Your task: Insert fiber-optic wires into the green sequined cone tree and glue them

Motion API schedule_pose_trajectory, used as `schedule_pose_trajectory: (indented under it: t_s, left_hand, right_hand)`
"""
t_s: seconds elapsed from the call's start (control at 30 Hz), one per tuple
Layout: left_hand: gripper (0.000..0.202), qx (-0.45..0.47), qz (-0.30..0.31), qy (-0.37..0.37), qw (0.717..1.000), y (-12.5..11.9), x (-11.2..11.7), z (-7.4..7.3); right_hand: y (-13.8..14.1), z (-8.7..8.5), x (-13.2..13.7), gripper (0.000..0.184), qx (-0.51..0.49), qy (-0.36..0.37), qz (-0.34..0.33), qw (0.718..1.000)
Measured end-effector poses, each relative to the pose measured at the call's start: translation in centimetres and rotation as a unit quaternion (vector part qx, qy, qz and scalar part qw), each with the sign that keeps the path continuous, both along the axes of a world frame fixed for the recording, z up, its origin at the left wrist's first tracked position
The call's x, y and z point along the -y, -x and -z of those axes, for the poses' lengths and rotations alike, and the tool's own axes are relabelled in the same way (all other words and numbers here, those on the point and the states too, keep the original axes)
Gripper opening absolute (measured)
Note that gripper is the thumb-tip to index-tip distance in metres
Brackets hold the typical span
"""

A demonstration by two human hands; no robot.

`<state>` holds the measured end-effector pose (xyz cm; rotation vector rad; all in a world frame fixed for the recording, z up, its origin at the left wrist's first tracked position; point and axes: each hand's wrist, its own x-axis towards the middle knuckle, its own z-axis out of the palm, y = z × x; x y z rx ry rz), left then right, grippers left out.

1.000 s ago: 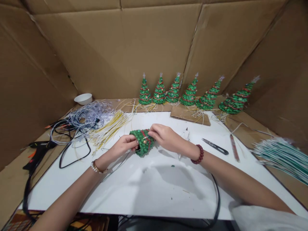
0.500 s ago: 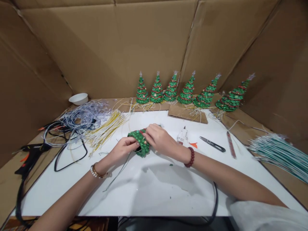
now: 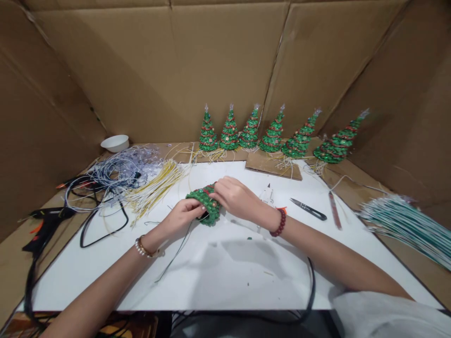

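Note:
A small green tinsel Christmas tree [image 3: 211, 213] with a red garland lies tilted above the white table, its hollow base toward me. My left hand [image 3: 185, 213] grips the base rim, fingers partly inside the opening. Closed over the upper side of the tree, my right hand [image 3: 230, 195] has its fingers bent against the garland and hides the tip. Thin dark green wires [image 3: 178, 253] trail from the base down to the table. Just beyond my right wrist lies a white glue gun [image 3: 268, 195] with an orange part, partly covered by the forearm.
Several finished trees [image 3: 271, 136] stand along the back on cardboard. At left are yellow-white wires [image 3: 157, 188], a tangle of clear-bulb wires [image 3: 116, 171], a white bowl [image 3: 115, 143] and a black glue gun [image 3: 45, 225]. Thread snips [image 3: 308, 209] and green-white wires [image 3: 408, 225] lie right.
The tree has turned slightly between my hands, and my right hand has shifted a little up along it. The camera view has moved slightly.

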<state>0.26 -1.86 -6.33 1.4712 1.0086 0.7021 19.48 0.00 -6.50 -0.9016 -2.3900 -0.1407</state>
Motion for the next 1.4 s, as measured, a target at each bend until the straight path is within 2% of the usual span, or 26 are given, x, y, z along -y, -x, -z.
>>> schedule_pose_trajectory:
  t_s: [0.07,0.13,0.2,0.3,0.4,0.47,0.53,0.6,0.67,0.77,0.87,0.97,1.1,1.4]
  left_hand:
    - [0.035,-0.011,-0.012,-0.004,1.000,-0.1,0.1,-0.1]
    - [0.034,-0.034,-0.020,-0.022,0.999,0.0,0.2,-0.1]
    - [0.033,-0.050,-0.025,-0.038,0.998,0.0,0.1,0.0]
    - [0.031,-0.050,-0.031,-0.030,0.998,0.2,0.0,0.4]
    - [0.031,-0.037,-0.037,-0.007,0.999,0.2,-0.2,0.8]
    - [0.031,-0.022,-0.038,0.004,0.999,0.1,-0.2,1.1]
    - [0.030,-0.005,-0.038,0.015,0.999,0.1,-0.2,1.4]
    - [0.029,0.013,-0.046,0.024,0.999,0.1,-0.1,1.6]
    - [0.028,0.030,-0.055,0.028,0.998,0.0,-0.1,1.9]
    - [0.028,0.043,-0.055,0.029,0.997,0.0,0.0,2.2]
    - [0.028,0.050,-0.052,0.030,0.997,0.1,0.0,2.3]
    - [0.028,0.060,-0.049,0.037,0.996,0.0,0.1,2.2]
    - [0.027,0.071,-0.045,0.043,0.996,-0.1,0.1,2.1]
    - [0.026,0.071,-0.043,0.046,0.996,0.1,-0.2,2.8]
  right_hand:
    - [-1.6,-0.4,0.6,0.031,-0.016,0.068,0.064,0.995]
    - [-4.0,0.0,1.9,0.035,0.017,0.111,0.166,0.980]
    - [-6.7,1.2,3.5,0.036,0.115,0.091,0.253,0.956]
    - [-10.1,4.0,5.6,0.034,0.150,0.089,0.276,0.945]
    - [-11.7,6.3,6.3,0.026,0.160,0.060,0.242,0.955]
    - [-11.9,6.8,6.2,0.018,0.160,0.051,0.220,0.961]
    - [-11.7,6.3,5.9,0.013,0.135,0.058,0.211,0.966]
    - [-11.2,5.2,5.7,0.006,0.066,0.058,0.205,0.975]
    - [-10.5,3.8,5.9,0.015,-0.031,0.050,0.189,0.980]
    - [-9.1,2.5,6.9,0.025,-0.151,0.024,0.119,0.981]
    - [-7.6,2.5,7.9,0.026,-0.190,0.012,0.012,0.982]
    - [-6.5,3.3,8.4,0.025,-0.154,-0.019,-0.055,0.986]
    - [-6.0,4.4,8.2,0.022,-0.084,-0.083,-0.034,0.992]
    - [-5.8,5.0,8.0,0.024,-0.047,-0.093,0.020,0.994]
